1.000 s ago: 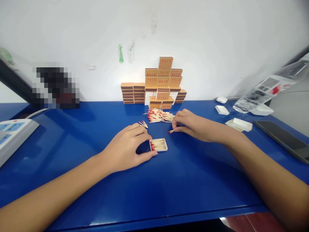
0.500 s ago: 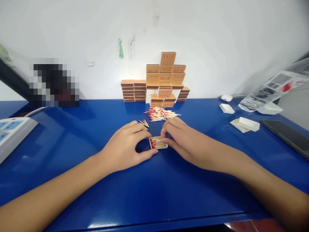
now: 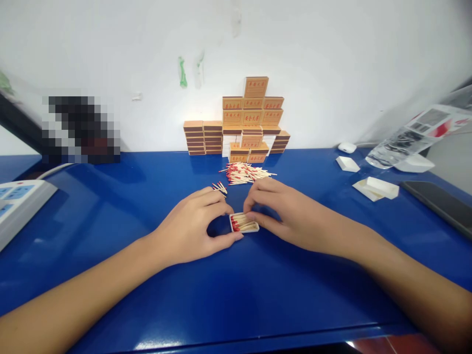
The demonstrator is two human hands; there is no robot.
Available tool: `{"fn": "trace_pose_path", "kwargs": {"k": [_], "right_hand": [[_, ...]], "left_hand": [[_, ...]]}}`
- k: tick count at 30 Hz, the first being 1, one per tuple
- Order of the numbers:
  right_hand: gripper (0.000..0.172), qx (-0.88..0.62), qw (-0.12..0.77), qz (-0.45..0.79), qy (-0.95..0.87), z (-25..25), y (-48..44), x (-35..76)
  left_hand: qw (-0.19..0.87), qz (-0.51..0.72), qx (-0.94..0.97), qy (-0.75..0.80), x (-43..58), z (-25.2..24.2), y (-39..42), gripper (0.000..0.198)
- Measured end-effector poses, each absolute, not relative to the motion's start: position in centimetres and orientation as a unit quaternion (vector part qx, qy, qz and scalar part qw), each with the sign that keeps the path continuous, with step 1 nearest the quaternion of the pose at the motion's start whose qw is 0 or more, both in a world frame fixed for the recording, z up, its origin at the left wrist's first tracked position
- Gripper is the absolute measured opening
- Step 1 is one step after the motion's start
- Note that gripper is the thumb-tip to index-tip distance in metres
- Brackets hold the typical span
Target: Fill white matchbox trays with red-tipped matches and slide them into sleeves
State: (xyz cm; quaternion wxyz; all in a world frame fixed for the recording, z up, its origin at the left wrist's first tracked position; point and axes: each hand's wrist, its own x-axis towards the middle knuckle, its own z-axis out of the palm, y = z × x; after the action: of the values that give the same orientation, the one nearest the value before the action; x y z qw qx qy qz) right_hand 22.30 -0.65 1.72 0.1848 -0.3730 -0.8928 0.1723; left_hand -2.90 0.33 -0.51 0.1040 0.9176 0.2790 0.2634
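Note:
A small white matchbox tray (image 3: 245, 231) lies on the blue table, filled with red-tipped matches (image 3: 241, 222) whose heads point left. My left hand (image 3: 197, 223) curves round the tray's left end, thumb on the near side and forefinger on the far side. Over the tray's right part, my right hand (image 3: 275, 209) has thumb and forefinger pinched on the matches; the fingertips hide what exactly lies between them. Behind the hands is a loose heap of matches (image 3: 245, 173), and a few separate matches (image 3: 220, 187) lie left of it.
Matchboxes (image 3: 252, 118) stand stacked against the wall. Rightward lie white paper trays (image 3: 379, 188), a white case (image 3: 347, 147), a phone (image 3: 438, 206) and a plastic bottle (image 3: 398, 140). A power strip (image 3: 27, 206) lies at the left edge.
The tray has shifted slightly right and toward me. My right fingers have moved a little left over the matches; my left hand stays nearly in place.

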Motion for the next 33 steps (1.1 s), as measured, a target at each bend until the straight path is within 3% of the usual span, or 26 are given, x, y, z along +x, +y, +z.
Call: {"fn": "trace_pose_path", "kwargs": {"k": [6,10,13,17,28,33], "right_hand": [[0.029,-0.355,0.231,0.123,-0.897,0.9,3.1,20.9],[0.012,-0.433,0.232,0.11,-0.864,1.3,4.8,18.5],[0.028,-0.503,0.195,0.101,-0.836,2.0,5.0,16.7],[0.036,-0.53,0.119,0.095,-0.834,2.3,5.5,15.4],[0.042,-0.488,-0.01,0.134,-0.862,3.3,5.5,16.7],[0.039,-0.496,0.014,0.115,-0.861,2.9,3.4,19.1]], "left_hand": [[0.155,0.21,0.929,0.264,-2.8,0.0,-0.4,0.027],[0.147,0.208,0.929,0.268,-2.9,-0.1,-0.5,0.028],[0.143,0.207,0.931,0.265,-3.0,-0.2,-0.4,0.03],[0.146,0.203,0.931,0.264,-3.0,-0.3,-0.3,0.03],[0.136,0.207,0.933,0.261,-3.1,-0.5,-0.1,0.032],[0.145,0.205,0.93,0.269,-3.1,-0.4,-0.1,0.03]]}}
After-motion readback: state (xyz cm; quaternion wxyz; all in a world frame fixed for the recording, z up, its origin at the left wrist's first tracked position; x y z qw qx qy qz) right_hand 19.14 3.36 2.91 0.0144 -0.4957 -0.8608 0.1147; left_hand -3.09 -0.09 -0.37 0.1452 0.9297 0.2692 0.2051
